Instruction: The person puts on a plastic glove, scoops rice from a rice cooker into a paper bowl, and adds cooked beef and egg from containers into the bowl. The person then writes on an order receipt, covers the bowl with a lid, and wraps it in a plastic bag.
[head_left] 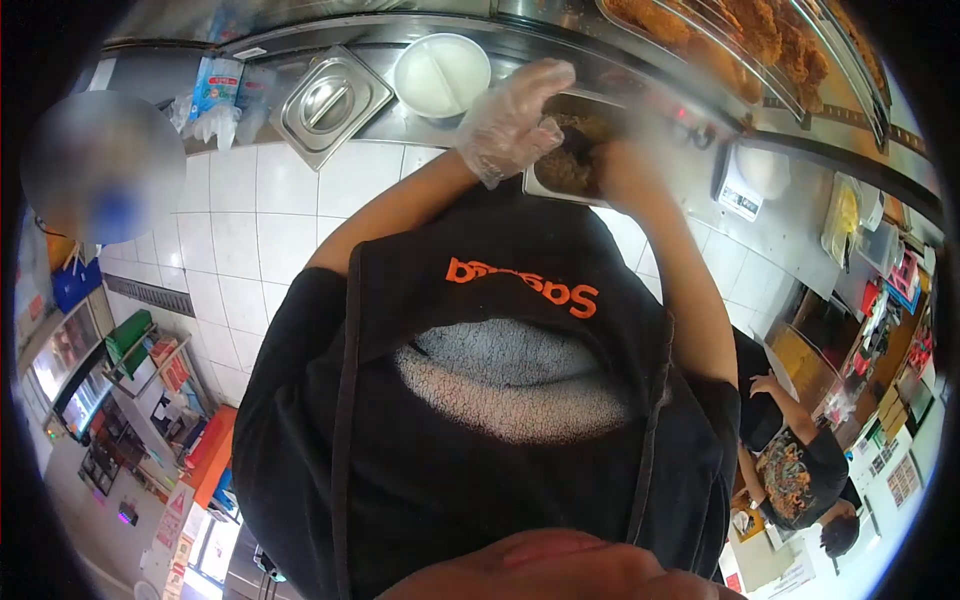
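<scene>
My left hand (512, 122), in a clear plastic glove, is raised beside the left edge of a metal container (536, 186). Its thumb and fingers are apart and hold nothing. Brown crumbly food (563, 172) lies inside the container. Over the container's right side is my right hand (622, 172), blurred, its fingers mostly hidden. A dark shape (577, 142) shows in the food beside it, too unclear to name.
A lidded metal pan (330, 105) and a divided white dish (441, 75) stand on the left. Fried pieces (760, 40) sit behind a rack at upper right. A scale (740, 195) is on the right. Another person (800, 470) is at the lower right.
</scene>
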